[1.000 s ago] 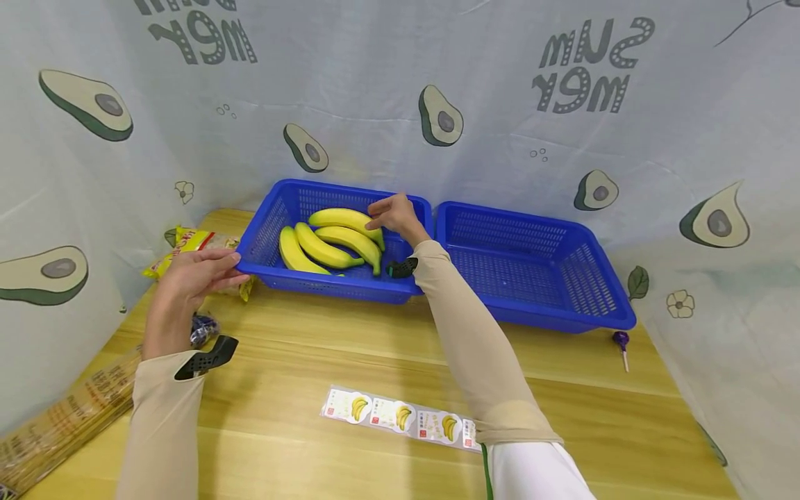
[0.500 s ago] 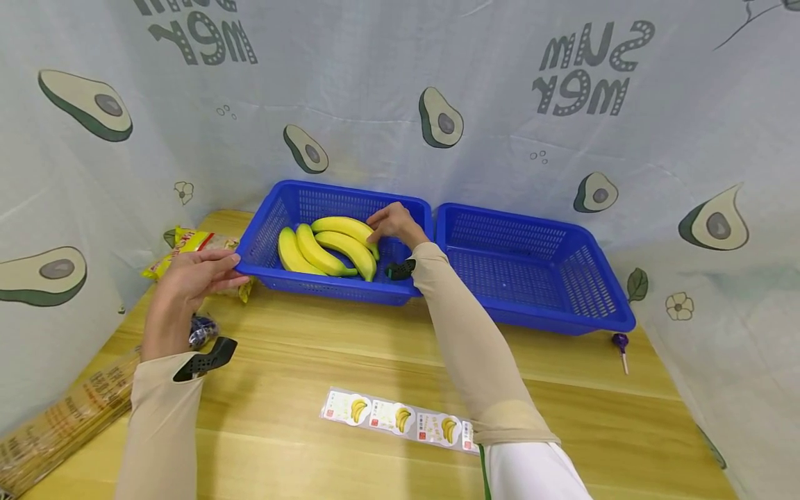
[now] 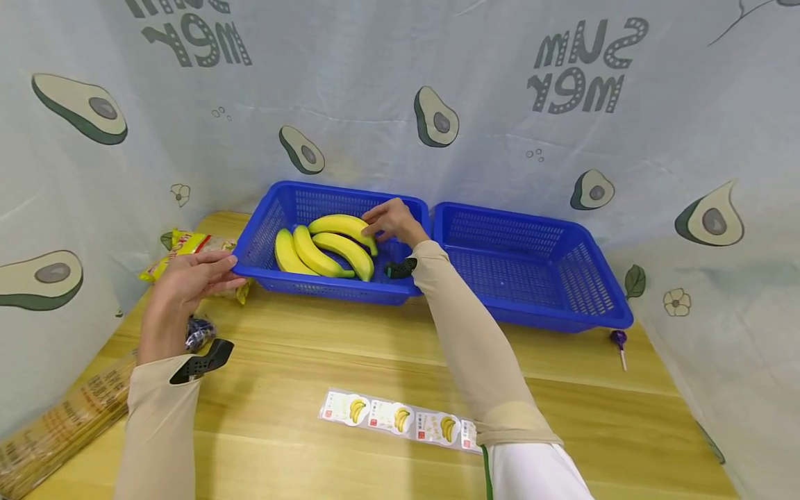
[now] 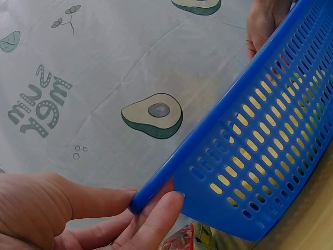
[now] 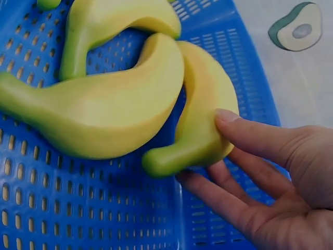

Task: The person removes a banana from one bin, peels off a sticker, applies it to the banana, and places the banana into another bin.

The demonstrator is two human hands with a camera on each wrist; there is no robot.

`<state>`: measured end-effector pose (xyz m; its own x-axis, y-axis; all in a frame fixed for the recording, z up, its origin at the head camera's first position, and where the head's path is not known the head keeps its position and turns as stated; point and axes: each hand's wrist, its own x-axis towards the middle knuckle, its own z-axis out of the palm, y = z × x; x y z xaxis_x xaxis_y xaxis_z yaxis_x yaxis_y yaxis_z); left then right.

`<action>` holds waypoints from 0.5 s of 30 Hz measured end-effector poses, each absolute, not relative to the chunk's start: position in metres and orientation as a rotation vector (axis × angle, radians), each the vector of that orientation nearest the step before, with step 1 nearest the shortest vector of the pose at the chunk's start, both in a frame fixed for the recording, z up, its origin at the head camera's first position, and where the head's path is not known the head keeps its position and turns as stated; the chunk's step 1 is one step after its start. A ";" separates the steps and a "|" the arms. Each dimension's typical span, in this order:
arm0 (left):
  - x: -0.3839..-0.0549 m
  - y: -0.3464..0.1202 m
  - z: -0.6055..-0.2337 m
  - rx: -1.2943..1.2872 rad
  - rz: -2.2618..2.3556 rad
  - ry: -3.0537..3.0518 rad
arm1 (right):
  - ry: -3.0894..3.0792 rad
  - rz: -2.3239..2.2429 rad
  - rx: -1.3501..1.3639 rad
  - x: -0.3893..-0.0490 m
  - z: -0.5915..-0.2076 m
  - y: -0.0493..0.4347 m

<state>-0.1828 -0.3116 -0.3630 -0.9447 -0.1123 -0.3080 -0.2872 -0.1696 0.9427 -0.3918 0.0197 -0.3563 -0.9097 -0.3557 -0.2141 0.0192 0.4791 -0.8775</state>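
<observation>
Four-sided and slatted, the left blue basket [image 3: 337, 286] holds several yellow bananas. My left hand [image 3: 187, 281] pinches its left front corner rim, with the thumb on top and fingers beneath, as the left wrist view shows on the blue basket [image 4: 197, 200]. Inside it, my right hand [image 3: 398, 222] grips the stem end of the rearmost banana [image 3: 337, 223]. The right wrist view has the thumb of that hand [image 5: 286, 177] on the banana's [image 5: 210, 88] side and the fingers under it. Another banana [image 5: 114, 114] lies beside it, touching.
A second blue basket [image 3: 512, 278] stands close on the right. A yellow snack bag [image 3: 181, 250] is behind my left hand. Banana stickers [image 3: 387, 417] lie on the wooden table [image 3: 281, 347]. At left is a long brown package [image 3: 69, 423]; at right, a purple lollipop [image 3: 619, 339].
My right hand has come down onto the rear banana and taken hold of it. The bananas have shifted slightly left and turned a little. My left hand has stayed on the rim.
</observation>
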 end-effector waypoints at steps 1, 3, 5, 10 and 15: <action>-0.183 -0.312 -0.363 -0.467 2.273 1.939 | 2.364 -1.420 -0.285 -0.391 -0.356 0.020; -0.182 -0.312 -0.363 -0.459 2.288 1.920 | 2.368 -1.438 -0.296 -0.390 -0.354 0.020; -0.181 -0.313 -0.363 -0.452 2.302 1.899 | 2.373 -1.452 -0.312 -0.389 -0.352 0.020; -0.181 -0.314 -0.363 -0.446 2.318 1.856 | 2.373 -1.466 -0.325 -0.389 -0.348 0.021; -0.181 -0.312 -0.363 -0.438 2.326 1.850 | 2.396 -1.491 -0.303 -0.386 -0.342 0.023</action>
<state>-0.1813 -0.3124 -0.3627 -0.9483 -0.0726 -0.3091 -0.2849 -0.2353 0.9292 -0.3863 0.0228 -0.3415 -0.9321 -0.3331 -0.1422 -0.0196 0.4385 -0.8985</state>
